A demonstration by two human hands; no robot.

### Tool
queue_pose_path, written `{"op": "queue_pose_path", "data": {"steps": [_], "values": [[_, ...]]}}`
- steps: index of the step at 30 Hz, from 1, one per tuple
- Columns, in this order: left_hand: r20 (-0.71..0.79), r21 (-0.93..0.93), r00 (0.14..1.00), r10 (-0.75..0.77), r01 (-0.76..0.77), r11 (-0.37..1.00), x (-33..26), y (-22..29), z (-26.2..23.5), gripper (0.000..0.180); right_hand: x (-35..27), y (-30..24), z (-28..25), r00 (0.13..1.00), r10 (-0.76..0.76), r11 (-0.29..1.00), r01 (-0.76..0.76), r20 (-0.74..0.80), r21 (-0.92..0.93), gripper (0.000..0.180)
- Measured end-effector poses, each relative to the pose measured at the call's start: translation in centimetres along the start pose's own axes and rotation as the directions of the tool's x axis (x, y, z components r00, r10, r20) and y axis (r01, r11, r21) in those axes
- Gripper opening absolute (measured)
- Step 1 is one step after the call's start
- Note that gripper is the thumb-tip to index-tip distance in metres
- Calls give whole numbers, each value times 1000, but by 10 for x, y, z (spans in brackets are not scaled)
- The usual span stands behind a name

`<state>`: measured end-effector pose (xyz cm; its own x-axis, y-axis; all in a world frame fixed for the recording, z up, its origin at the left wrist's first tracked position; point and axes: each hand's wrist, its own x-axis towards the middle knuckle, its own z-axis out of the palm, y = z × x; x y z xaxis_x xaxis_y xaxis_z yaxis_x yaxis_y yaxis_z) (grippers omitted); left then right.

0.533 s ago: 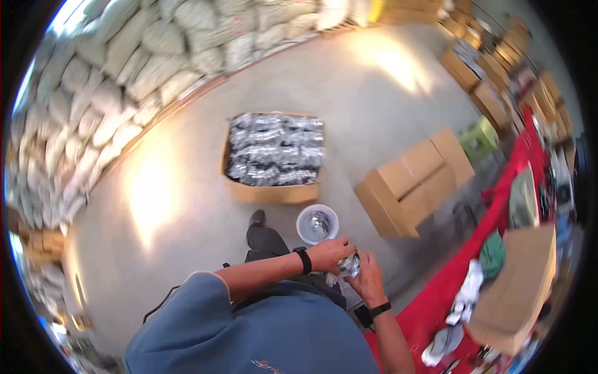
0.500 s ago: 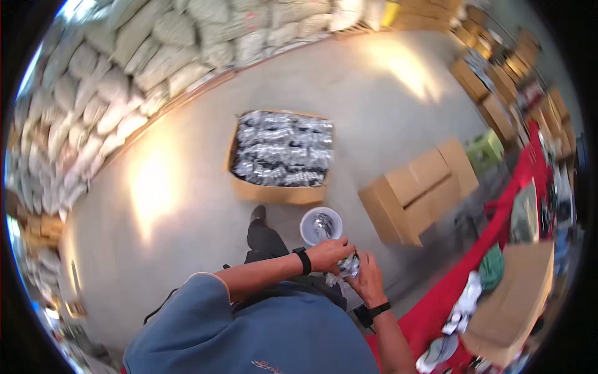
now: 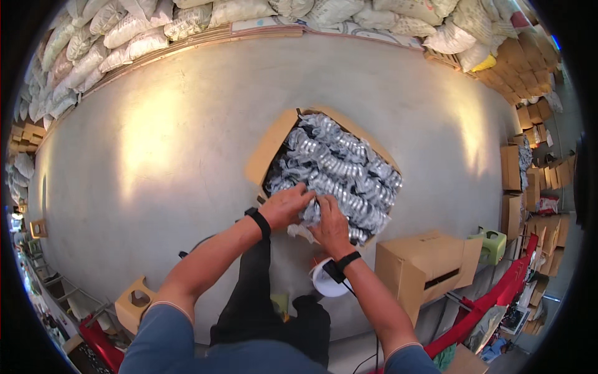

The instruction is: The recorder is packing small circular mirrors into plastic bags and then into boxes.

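A cardboard box (image 3: 265,149) with raised flaps stands in front of me, filled with rows of shiny, round metal parts (image 3: 324,163) in clear plastic wrapping. At its near edge my left hand (image 3: 288,204) and my right hand (image 3: 332,227) come close together. Their fingers are closed on a crumpled plastic-wrapped bundle (image 3: 309,215) between them. What the bundle contains is mostly hidden by the fingers. Below my right wrist, and partly covered by it, is a white bucket (image 3: 330,283).
A taped cardboard box (image 3: 430,262) lies to the right, with a green stool (image 3: 491,244) behind it. Red cloth (image 3: 504,293) edges a table at the right. At lower left is a tan stool (image 3: 134,305). Stacked sacks (image 3: 237,11) line the far wall.
My view has turned and my hands have moved from beside the bucket to the near edge of the filled box. The plastic-wrapped bundle has come along between them.
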<state>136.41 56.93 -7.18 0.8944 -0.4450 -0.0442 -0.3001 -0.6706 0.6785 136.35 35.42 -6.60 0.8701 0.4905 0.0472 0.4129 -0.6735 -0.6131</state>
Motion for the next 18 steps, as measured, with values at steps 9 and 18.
{"op": "queue_pose_path", "data": {"steps": [9,18], "values": [[45,28,996,-76,75,997,123,-229,49,81,160,145,179,995,94,995,-93,-20,35,81],[135,-2,967,-216,218,976,147,-301,126,75,167,205,252,933,316,949,-311,170,-55,77]]}}
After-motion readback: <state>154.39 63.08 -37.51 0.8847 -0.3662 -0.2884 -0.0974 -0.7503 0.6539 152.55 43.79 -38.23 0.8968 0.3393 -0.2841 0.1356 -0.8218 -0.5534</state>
